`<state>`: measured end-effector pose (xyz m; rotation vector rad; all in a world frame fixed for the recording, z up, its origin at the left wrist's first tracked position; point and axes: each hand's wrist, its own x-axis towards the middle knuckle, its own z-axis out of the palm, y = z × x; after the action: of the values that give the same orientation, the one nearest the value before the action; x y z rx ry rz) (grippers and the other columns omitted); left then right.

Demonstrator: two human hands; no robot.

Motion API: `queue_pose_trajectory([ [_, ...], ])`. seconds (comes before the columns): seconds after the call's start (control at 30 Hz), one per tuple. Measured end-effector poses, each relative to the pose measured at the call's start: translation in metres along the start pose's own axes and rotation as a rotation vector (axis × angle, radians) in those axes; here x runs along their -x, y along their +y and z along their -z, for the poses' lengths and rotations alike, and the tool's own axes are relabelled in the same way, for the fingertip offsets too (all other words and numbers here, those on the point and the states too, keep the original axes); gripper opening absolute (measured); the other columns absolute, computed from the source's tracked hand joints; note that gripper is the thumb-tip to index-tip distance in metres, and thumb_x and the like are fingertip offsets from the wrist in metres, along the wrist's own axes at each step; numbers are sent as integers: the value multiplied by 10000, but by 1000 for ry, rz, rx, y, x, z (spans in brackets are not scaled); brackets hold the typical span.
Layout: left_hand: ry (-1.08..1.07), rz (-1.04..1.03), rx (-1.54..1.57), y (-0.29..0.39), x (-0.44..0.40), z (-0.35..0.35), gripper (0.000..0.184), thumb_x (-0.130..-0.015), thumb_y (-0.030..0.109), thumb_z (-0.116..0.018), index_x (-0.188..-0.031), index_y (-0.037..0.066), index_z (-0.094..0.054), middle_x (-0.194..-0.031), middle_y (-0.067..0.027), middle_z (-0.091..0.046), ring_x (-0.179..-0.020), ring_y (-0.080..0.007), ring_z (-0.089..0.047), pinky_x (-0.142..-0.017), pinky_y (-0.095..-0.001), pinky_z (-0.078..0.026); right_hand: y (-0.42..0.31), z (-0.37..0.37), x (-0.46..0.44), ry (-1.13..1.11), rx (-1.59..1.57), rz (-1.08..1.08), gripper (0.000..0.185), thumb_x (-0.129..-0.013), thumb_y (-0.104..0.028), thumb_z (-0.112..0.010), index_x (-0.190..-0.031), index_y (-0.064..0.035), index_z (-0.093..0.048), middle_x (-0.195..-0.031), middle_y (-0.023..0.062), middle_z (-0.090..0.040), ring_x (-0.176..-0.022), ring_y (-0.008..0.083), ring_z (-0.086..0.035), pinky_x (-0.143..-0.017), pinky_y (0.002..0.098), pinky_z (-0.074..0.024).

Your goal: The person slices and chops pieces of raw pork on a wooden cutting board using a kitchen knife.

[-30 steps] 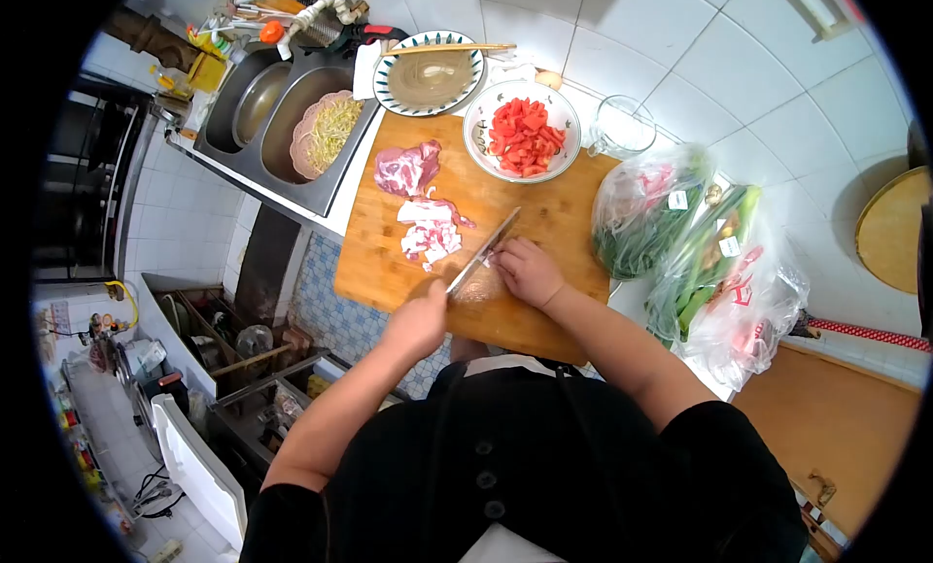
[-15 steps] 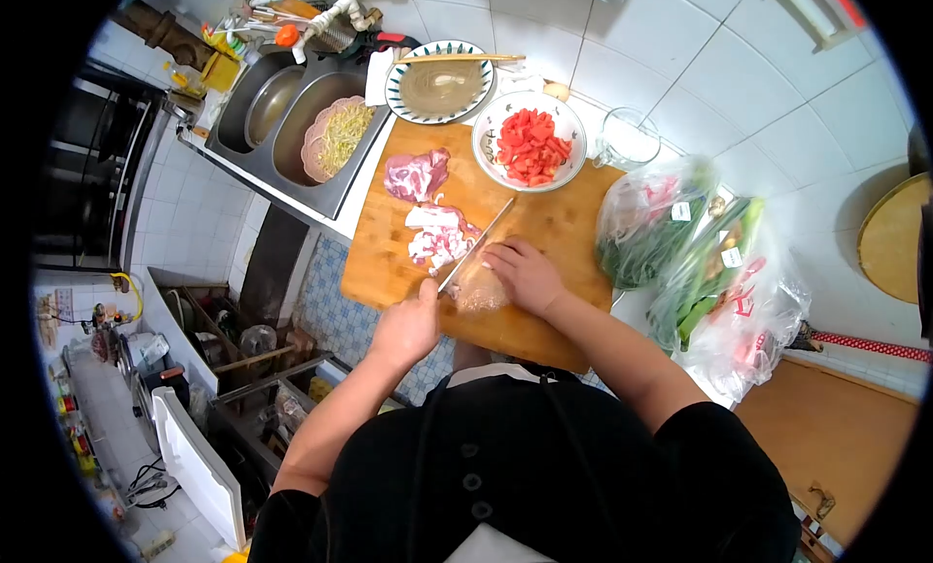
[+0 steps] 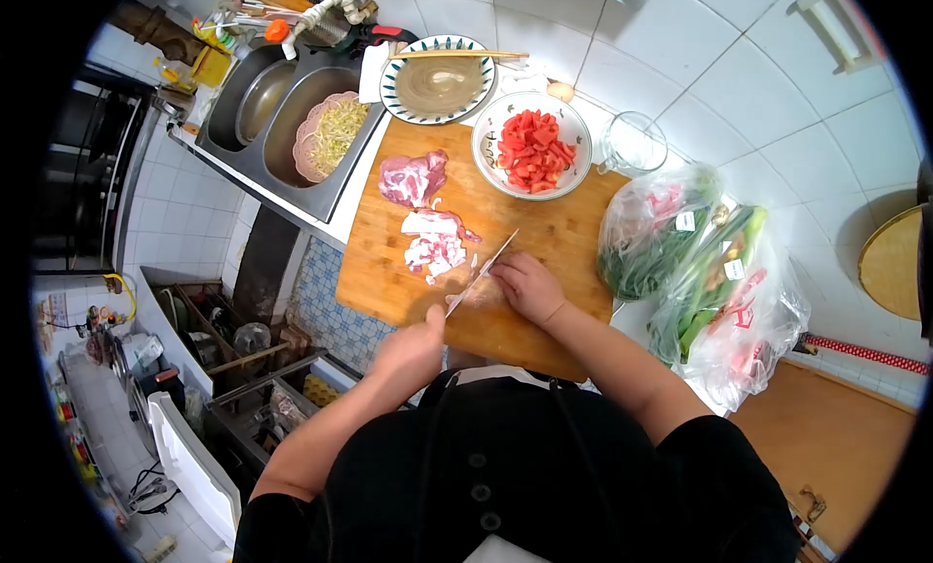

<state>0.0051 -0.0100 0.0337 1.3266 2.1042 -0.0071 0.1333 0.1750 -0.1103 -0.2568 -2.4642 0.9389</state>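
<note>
My left hand (image 3: 410,351) is closed around the handle of a kitchen knife (image 3: 483,273), whose blade slants up to the right across the wooden cutting board (image 3: 379,283). Curled fingers of my right hand (image 3: 528,286) press down beside the blade on its right; what lies under them is hidden. Small pinkish bits (image 3: 465,299) lie close along the blade. Left of the knife is a pile of cut fatty meat (image 3: 434,244), with a larger raw chunk of meat (image 3: 412,177) behind it.
A bowl of chopped tomatoes (image 3: 532,191) stands on the board's far edge. Behind it are a patterned plate (image 3: 437,85) with chopsticks and a glass mug (image 3: 634,143). Bagged green vegetables (image 3: 680,272) lie right. At left, a double sink (image 3: 292,126) holds a pink basket of bean sprouts (image 3: 335,137).
The knife and my left hand have shifted slightly down toward me. My right hand has moved a little right and down, its fingers more curled. The camera view has shifted slightly.
</note>
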Motion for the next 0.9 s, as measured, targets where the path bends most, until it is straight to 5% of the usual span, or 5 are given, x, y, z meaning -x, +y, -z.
queue_pose_trajectory([
  [0.2,88,6,86,14,-58,-9,219,-841,42,-464,-1038,-41,-413,-733,-308,-621,-691,-485,-616,-638,-560,-482,-1,2,-6,-20,17,9,154,-786,-84,-662,-937,-59,-667,-997,90,-630,-948,285,-592,-814,360,-517],
  [0.4,-11,171,99,-18,-13,-25,305,-871,94,-431,-1139,-51,-415,-809,-297,-650,-761,-448,-649,-673,-550,-493,1,0,-1,-30,23,20,138,-772,-84,-677,-908,-65,-669,-983,87,-630,-933,287,-590,-798,363,-516],
  [0.63,75,68,43,15,-58,-10,227,-888,56,-380,-1096,-24,-423,-812,-297,-657,-772,-463,-649,-705,-565,-490,2,-7,-3,42,-6,100,92,-788,-100,-684,-869,-65,-658,-958,68,-634,-894,266,-596,-758,353,-520],
  [0.9,23,245,66,-11,2,-24,223,-919,129,-436,-1096,-3,-408,-838,-289,-657,-817,-458,-646,-740,-541,-503,1,0,2,45,53,63,68,-807,-114,-684,-852,-75,-652,-944,53,-615,-900,254,-583,-769,347,-513],
])
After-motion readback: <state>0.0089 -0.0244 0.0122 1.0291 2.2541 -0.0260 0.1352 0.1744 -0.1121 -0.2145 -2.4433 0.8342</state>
